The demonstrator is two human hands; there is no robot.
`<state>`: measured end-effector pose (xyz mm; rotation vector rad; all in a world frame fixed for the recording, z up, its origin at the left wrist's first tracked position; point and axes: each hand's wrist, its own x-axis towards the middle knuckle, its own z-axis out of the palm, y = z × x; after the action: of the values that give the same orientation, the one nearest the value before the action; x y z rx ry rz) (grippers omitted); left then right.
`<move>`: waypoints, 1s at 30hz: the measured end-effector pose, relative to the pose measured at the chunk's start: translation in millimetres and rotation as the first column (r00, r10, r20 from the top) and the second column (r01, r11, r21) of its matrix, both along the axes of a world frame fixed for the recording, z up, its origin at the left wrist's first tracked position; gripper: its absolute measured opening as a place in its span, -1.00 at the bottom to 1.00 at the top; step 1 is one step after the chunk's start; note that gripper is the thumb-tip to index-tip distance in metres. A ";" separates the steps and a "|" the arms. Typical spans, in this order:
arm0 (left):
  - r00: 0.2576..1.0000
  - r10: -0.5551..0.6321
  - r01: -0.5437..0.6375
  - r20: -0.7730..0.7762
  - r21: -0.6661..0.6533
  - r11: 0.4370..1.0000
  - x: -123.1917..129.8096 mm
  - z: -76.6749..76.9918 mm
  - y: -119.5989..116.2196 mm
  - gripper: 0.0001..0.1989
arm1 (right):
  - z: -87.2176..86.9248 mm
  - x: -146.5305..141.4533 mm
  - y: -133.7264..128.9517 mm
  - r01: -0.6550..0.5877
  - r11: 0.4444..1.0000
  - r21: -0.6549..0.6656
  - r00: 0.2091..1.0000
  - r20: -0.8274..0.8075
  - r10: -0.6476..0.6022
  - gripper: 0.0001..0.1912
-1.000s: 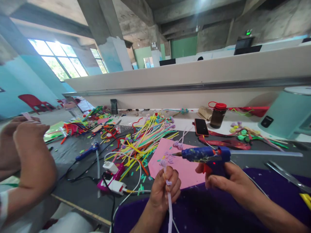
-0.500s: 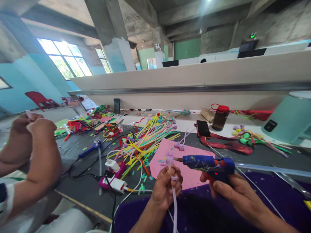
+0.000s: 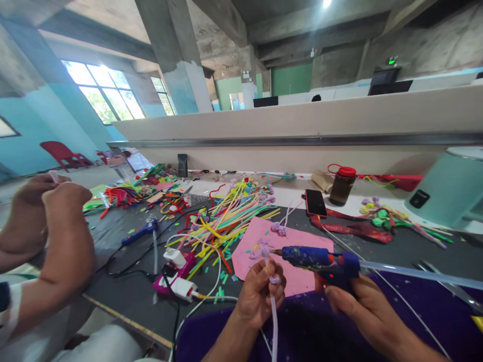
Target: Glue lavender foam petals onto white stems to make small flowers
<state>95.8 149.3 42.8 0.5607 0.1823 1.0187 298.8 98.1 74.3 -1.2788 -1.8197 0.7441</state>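
Closed round a pale lilac stem [image 3: 274, 327], possibly a pipe cleaner, my left hand [image 3: 260, 289] keeps it roughly upright. Small lilac pieces [image 3: 264, 251] form a tuft at its upper end, above my fingers. My right hand [image 3: 366, 304] grips a blue hot glue gun [image 3: 313, 257] by its handle, with a small red light lit on its side. Its nozzle points left, right at the tuft; whether they touch I cannot tell. Beneath lies a pink sheet [image 3: 302, 284] with a finished-looking lilac flower [image 3: 279, 229] and loose bits on it.
Coloured stems [image 3: 241, 213] are heaped beyond my left hand. A magenta power strip [image 3: 175, 274] with white chargers and cables lies left. Another blue glue gun [image 3: 139, 234] rests near a co-worker's arms [image 3: 68, 236]. A phone [image 3: 315, 202], bottle [image 3: 342, 187] and scissors [image 3: 453, 286] are right.
The glue gun and my right hand have moved slightly left and down. My left hand has shifted a little down and right, still holding the stem.
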 end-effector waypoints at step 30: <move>1.000 0.000 0.000 -0.026 0.016 1.000 -1.1 -2.2 2.8 -0.87 | 5.3 -3.2 1.7 -0.036 0.997 0.075 0.992 0.124 0.027 -0.72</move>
<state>94.7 152.1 40.6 0.5881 0.1971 1.0142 295.6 99.8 79.7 -1.2729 -1.9522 0.6178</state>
